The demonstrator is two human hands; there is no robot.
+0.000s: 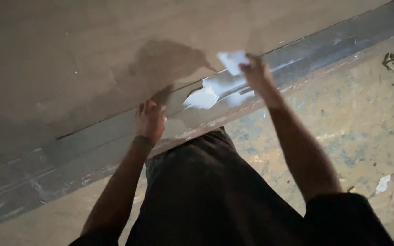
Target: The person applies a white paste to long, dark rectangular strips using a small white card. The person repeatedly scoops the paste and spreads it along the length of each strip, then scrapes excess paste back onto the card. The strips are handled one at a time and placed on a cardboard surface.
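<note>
My right hand [257,73] grips a flat putty knife [232,61] whose pale blade lies against the wall, just above the dark skirting strip [315,48]. A patch of wet white putty [202,98] sits on the skirting below and left of the blade. My left hand [149,122] rests with its fingers curled against the skirting, holding nothing that I can see. A darker damp-looking patch [160,61] spreads on the beige wall above both hands.
The beige wall [69,54] fills the upper left. A stained, speckled floor [343,123] lies at the right with small bits of debris [382,184]. My dark trousers [206,191] fill the lower middle.
</note>
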